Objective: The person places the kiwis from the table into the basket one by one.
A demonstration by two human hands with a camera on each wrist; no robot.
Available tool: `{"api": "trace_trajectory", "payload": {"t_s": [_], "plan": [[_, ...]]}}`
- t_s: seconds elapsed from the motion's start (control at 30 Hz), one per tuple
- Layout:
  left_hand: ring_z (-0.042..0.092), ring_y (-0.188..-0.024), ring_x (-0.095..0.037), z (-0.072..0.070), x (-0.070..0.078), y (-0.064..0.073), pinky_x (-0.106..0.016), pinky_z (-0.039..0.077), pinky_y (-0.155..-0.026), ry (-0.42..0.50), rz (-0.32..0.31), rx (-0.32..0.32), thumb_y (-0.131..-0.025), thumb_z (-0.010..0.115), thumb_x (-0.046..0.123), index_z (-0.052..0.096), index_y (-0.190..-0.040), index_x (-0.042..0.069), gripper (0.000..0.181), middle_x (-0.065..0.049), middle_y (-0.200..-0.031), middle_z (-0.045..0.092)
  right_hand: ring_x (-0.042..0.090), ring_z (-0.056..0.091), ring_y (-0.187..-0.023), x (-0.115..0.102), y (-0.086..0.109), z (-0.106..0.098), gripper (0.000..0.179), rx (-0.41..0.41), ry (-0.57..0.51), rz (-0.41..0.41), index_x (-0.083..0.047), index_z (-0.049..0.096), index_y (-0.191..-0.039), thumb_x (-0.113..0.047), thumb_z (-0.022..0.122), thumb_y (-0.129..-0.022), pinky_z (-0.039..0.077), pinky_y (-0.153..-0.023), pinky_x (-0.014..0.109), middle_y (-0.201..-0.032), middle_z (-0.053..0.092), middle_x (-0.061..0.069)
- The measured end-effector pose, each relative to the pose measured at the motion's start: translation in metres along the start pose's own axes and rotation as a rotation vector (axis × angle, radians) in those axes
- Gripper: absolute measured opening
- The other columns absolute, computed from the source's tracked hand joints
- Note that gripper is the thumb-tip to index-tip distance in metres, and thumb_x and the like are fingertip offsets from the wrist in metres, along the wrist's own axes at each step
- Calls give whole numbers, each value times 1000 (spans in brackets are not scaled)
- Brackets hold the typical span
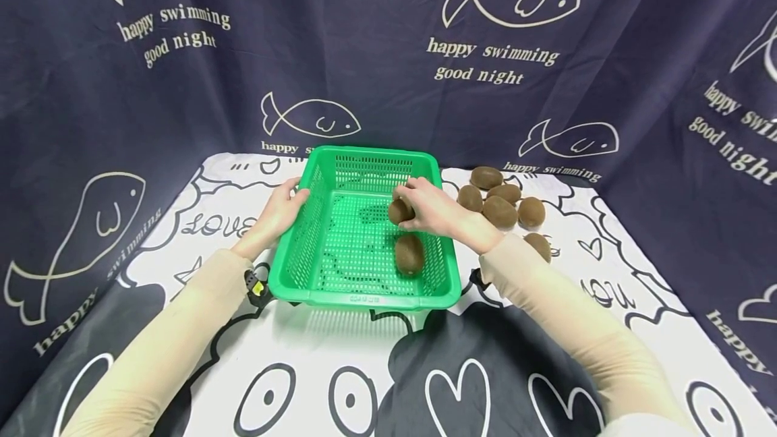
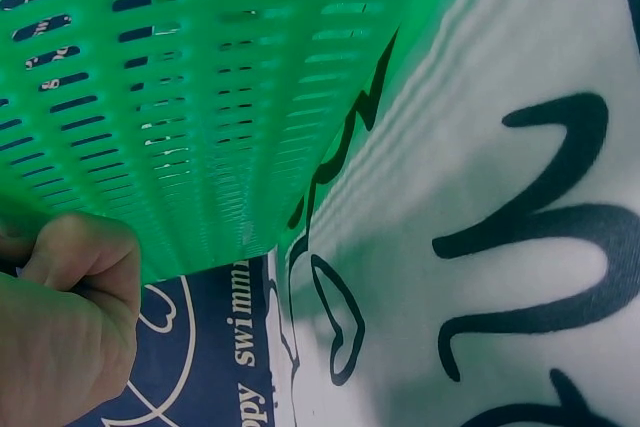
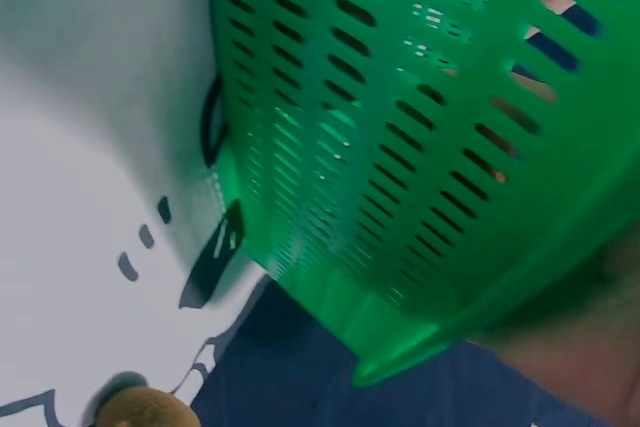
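Note:
A green perforated plastic basket [image 1: 358, 297] stands on the cloth-covered table in the head view. My left hand [image 1: 280, 209] grips its left rim; in the left wrist view the fingers [image 2: 85, 257] curl at the basket's edge. Reaching over the right rim, my right hand [image 1: 432, 208] holds a brown kiwi [image 1: 398, 212] inside the basket. Closer to the front, another kiwi [image 1: 409, 255] lies on the basket floor. The right wrist view shows mostly the basket's outer wall [image 3: 330, 97], with part of the hand blurred at the lower right; the held kiwi is hidden there.
Several loose kiwis [image 1: 500, 212] lie on the table right of the basket, partly beside my right forearm. One kiwi [image 1: 537, 246] sits nearer the sleeve. A dark curtain [image 1: 376, 39] with fish drawings hangs behind the patterned white tablecloth [image 1: 303, 369].

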State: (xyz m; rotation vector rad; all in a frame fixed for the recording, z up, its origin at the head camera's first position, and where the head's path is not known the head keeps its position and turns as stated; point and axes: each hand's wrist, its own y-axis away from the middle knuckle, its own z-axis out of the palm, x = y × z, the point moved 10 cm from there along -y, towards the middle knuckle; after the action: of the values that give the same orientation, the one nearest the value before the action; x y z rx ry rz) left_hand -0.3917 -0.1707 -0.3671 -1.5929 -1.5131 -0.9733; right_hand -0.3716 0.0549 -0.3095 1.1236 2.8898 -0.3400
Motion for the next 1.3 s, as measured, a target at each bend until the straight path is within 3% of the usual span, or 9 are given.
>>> {"api": "trace_trajectory", "payload": {"t_s": [0.2, 0.57, 0.9, 1.03, 1.17, 1.3], "plan": [[62, -93, -29, 0, -3, -1, -35, 60, -77, -14, -1, 2, -103, 38, 24, 30, -150, 5, 52, -23, -126, 54, 27, 53, -90, 0, -1, 15, 39, -62, -2, 11, -7, 64, -105, -22, 84, -74, 45, -77, 39, -96, 59, 11], [62, -87, -24, 2, -4, -1, -30, 60, -71, 9, -7, -2, -103, 37, 24, 31, -150, 7, 50, -23, -121, 56, 24, 53, -86, 2, -1, 27, 42, -96, 41, 31, -11, 65, -107, -28, 84, -74, 46, -68, 38, -93, 59, 7], [64, -88, -28, 2, -7, -1, -33, 61, -71, 20, -8, -11, -103, 36, 25, 28, -151, 7, 52, -25, -120, 55, 26, 57, -93, 4, 0, 25, 41, -113, 72, 62, -13, 65, -110, -34, 80, -78, 43, -77, 44, -98, 64, 6], [64, -90, -31, 0, -5, -2, -33, 61, -71, 13, 0, -1, -103, 37, 25, 30, -151, 7, 51, -26, -120, 56, 29, 59, -95, 6, 1, 10, 36, -40, 69, 38, -10, 66, -107, -35, 75, -82, 47, -78, 48, -101, 68, 9], [64, -91, -32, -1, -3, -3, -31, 61, -71, 1, 4, 4, -103, 38, 25, 30, -150, 7, 51, -25, -121, 56, 32, 61, -93, 17, 8, -16, 25, 104, 40, 29, -5, 67, -101, -23, 71, -84, 50, -78, 50, -97, 68, 12], [65, -94, -35, 0, -3, -3, -32, 62, -71, 11, -4, -1, -103, 38, 25, 29, -151, 7, 52, -26, -121, 56, 38, 60, -96, 45, 23, -38, 22, 228, 12, 102, 0, 67, -102, -10, 63, -83, 49, -82, 54, -101, 68, 17]]}}
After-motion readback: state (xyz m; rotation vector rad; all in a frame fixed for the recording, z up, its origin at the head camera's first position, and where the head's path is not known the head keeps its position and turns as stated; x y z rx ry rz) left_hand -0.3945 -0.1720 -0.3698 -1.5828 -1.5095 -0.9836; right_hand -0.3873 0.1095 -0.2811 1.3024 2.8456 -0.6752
